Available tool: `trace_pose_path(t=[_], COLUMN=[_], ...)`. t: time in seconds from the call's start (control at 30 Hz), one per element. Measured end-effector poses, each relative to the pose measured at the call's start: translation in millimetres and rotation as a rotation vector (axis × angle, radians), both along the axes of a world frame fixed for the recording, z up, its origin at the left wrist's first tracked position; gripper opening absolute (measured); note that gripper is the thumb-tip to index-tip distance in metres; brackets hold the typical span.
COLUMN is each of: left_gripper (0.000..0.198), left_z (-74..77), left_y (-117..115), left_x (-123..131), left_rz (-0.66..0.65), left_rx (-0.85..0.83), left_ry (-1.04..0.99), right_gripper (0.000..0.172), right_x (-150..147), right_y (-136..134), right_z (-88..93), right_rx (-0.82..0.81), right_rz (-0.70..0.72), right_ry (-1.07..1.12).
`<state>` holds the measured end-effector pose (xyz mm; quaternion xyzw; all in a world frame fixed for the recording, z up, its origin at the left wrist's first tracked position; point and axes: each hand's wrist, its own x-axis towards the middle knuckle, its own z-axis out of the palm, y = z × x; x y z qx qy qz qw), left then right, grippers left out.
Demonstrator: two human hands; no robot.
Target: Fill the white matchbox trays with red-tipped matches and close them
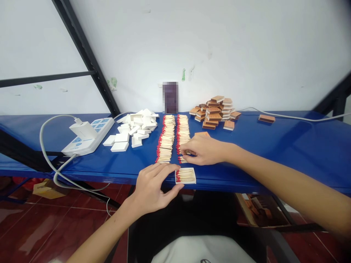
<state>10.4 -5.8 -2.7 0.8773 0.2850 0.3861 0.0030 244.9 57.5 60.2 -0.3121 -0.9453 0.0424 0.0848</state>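
At the table's front edge, my left hand (153, 186) grips a white matchbox tray (195, 176) by its left end, thumb below and fingers above. Matches (186, 175) with red heads lie side by side inside the tray, heads to the left. My right hand (204, 149) is closed in a pinch at the near end of the right row of matches (183, 128); its fingertips are among the matches and partly cover them. A second row of matches (167, 138) runs parallel on the left. Just behind my right hand lies an orange matchbox sleeve (202, 134), partly hidden.
White empty trays (120, 146) are heaped at the left, beside a power strip (90, 137) with a plugged-in charger and cables. Orange matchboxes (214, 117) are stacked at the back right. One more matchbox (266, 118) lies farther right. A dark pixelated rectangle (170, 98) stands against the wall.
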Motion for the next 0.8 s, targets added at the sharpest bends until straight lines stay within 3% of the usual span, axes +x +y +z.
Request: trace_pose_path(t=[0.8], left_gripper=[0.03], left_z=[-1.8], left_y=[0.8], left_x=[0.2], left_rz=[-0.001], left_rx=[0.015], left_ry=[0.007], right_gripper=[0.019], right_x=[0.6], right_y=[3.1], right_z=[-2.6], right_rx=[-0.077], right_rz=[0.004], right_ry=[0.02])
